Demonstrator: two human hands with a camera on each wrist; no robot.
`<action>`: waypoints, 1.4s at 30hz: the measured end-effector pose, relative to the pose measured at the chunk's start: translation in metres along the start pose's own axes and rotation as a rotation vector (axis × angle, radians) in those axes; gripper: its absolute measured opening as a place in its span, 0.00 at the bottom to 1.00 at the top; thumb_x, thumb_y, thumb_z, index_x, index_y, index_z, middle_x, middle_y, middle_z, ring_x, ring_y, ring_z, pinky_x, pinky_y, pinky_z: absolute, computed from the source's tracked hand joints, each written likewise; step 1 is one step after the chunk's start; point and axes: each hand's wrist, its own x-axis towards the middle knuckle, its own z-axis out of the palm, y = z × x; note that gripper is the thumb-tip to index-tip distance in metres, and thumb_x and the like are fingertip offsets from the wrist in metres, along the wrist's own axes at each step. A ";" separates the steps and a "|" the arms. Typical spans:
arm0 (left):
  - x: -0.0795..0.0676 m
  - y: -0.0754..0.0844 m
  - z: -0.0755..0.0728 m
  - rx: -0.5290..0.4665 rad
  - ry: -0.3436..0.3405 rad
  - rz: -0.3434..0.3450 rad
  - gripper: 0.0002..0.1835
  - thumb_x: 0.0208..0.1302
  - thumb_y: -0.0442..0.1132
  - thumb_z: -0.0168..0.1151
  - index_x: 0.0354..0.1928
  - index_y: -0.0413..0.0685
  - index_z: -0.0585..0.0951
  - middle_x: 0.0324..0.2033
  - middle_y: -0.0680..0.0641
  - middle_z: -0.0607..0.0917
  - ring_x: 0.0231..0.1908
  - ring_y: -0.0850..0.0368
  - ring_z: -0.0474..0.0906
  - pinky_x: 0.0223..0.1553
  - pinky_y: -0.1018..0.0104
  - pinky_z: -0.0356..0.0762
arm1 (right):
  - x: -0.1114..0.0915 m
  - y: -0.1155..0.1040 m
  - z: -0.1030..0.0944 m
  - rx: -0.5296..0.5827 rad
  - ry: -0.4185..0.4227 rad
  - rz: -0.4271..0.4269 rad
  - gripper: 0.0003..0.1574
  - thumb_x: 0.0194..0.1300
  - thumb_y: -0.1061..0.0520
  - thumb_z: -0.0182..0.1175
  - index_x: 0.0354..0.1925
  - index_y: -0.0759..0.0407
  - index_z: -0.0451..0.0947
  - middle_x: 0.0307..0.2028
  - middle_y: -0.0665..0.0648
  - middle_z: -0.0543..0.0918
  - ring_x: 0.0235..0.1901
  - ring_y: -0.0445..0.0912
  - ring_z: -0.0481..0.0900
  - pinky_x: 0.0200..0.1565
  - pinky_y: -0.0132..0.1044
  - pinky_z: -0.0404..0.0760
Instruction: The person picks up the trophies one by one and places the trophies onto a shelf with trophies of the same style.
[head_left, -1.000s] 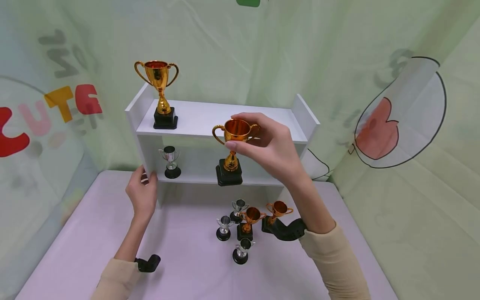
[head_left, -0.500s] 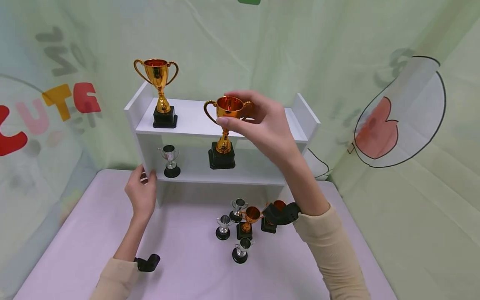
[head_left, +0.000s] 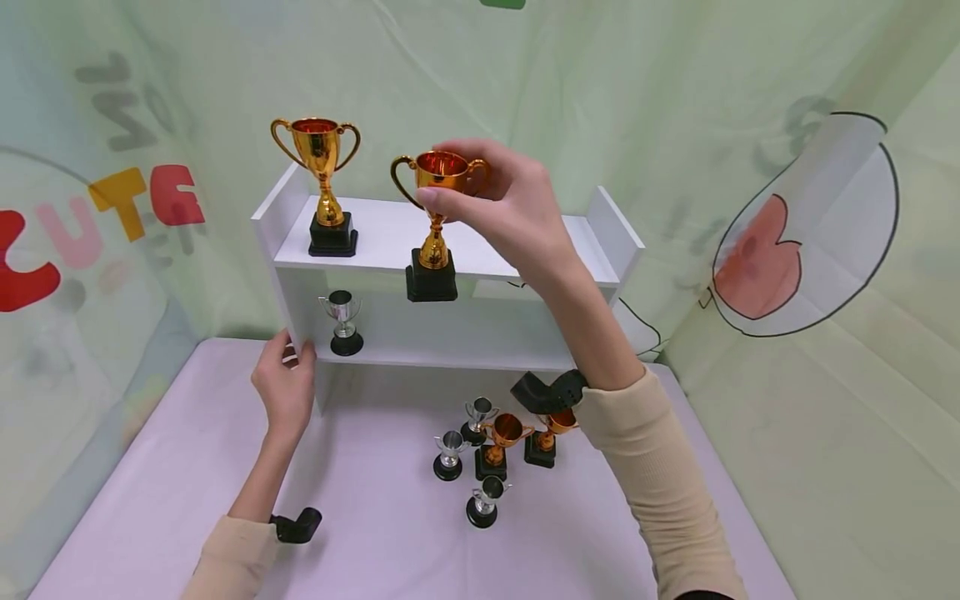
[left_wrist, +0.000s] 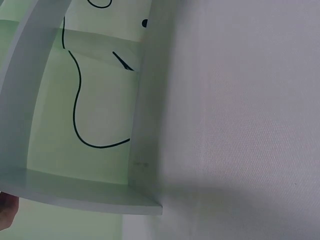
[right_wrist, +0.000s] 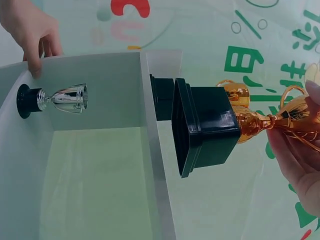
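Observation:
My right hand [head_left: 510,208] grips a gold trophy cup [head_left: 441,171] by its bowl, thumb in front. The trophy is upright, its black base in front of the upper shelf's edge in the head view; in the right wrist view that base [right_wrist: 207,127] appears beyond the top board. A larger gold trophy [head_left: 318,146] stands at the upper shelf's left end. My left hand [head_left: 285,387] holds the left side panel of the white shelf unit [head_left: 442,362], fingers around its edge. Below, a small silver trophy [head_left: 343,310] stands at the left of the middle shelf.
On the lilac tabletop [head_left: 390,542], in front of the shelf unit, stand several trophies: silver ones, such as a front silver cup [head_left: 489,492], and two gold-orange ones, including a middle cup [head_left: 507,431]. The right wrist camera partly covers another orange cup [head_left: 547,442]. A printed curtain [head_left: 450,75] hangs behind.
My right hand has lifted the gold trophy and carried it slightly left, from the middle shelf's level to the upper shelf's front edge. The left hand stays on the side panel.

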 end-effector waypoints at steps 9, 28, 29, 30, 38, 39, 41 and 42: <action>-0.001 -0.002 -0.001 0.014 0.003 0.008 0.15 0.63 0.25 0.62 0.52 0.32 0.84 0.45 0.33 0.87 0.39 0.54 0.81 0.37 0.90 0.72 | 0.023 0.003 0.004 0.059 0.005 0.029 0.26 0.60 0.59 0.74 0.57 0.59 0.82 0.44 0.60 0.88 0.40 0.53 0.87 0.47 0.46 0.88; -0.004 -0.002 0.000 0.005 0.007 0.008 0.15 0.63 0.25 0.63 0.52 0.32 0.85 0.45 0.33 0.87 0.37 0.62 0.78 0.37 0.90 0.72 | 0.048 0.032 0.015 0.044 0.034 0.075 0.25 0.62 0.59 0.73 0.57 0.59 0.81 0.44 0.58 0.87 0.40 0.50 0.87 0.48 0.44 0.87; -0.003 -0.002 0.000 0.004 0.007 0.008 0.15 0.63 0.25 0.62 0.52 0.32 0.85 0.45 0.33 0.87 0.37 0.62 0.78 0.37 0.90 0.72 | 0.049 0.032 0.015 0.044 0.035 0.076 0.25 0.62 0.59 0.73 0.57 0.59 0.81 0.44 0.58 0.88 0.40 0.50 0.87 0.48 0.44 0.87; -0.003 -0.002 0.000 0.004 0.006 0.008 0.15 0.63 0.25 0.62 0.52 0.32 0.85 0.45 0.34 0.87 0.37 0.63 0.78 0.37 0.90 0.72 | 0.049 0.033 0.015 0.043 0.036 0.075 0.25 0.62 0.59 0.73 0.57 0.59 0.81 0.44 0.58 0.88 0.40 0.50 0.87 0.48 0.45 0.87; -0.001 -0.002 0.001 0.003 0.006 0.005 0.15 0.64 0.25 0.63 0.53 0.32 0.84 0.46 0.34 0.87 0.38 0.57 0.80 0.37 0.90 0.72 | 0.053 0.036 0.017 0.038 0.048 0.067 0.27 0.62 0.59 0.73 0.59 0.59 0.80 0.43 0.57 0.87 0.39 0.50 0.86 0.45 0.40 0.87; -0.001 -0.002 0.001 0.001 0.006 0.006 0.15 0.64 0.25 0.63 0.53 0.32 0.84 0.46 0.34 0.87 0.38 0.54 0.81 0.37 0.90 0.72 | 0.053 0.037 0.017 0.037 0.050 0.067 0.28 0.62 0.59 0.73 0.60 0.59 0.79 0.43 0.57 0.86 0.39 0.50 0.85 0.44 0.39 0.87; 0.000 -0.003 0.001 -0.004 0.006 0.008 0.16 0.64 0.25 0.62 0.53 0.32 0.84 0.46 0.34 0.87 0.39 0.49 0.82 0.37 0.90 0.72 | 0.053 0.037 0.017 0.036 0.053 0.067 0.30 0.62 0.59 0.73 0.61 0.59 0.79 0.43 0.57 0.86 0.39 0.51 0.85 0.45 0.38 0.87; 0.000 -0.003 0.001 -0.007 0.004 0.010 0.16 0.64 0.25 0.62 0.53 0.32 0.84 0.46 0.34 0.87 0.39 0.47 0.82 0.37 0.90 0.72 | 0.053 0.037 0.018 0.031 0.055 0.069 0.31 0.62 0.59 0.73 0.62 0.59 0.78 0.44 0.57 0.85 0.40 0.51 0.85 0.45 0.38 0.87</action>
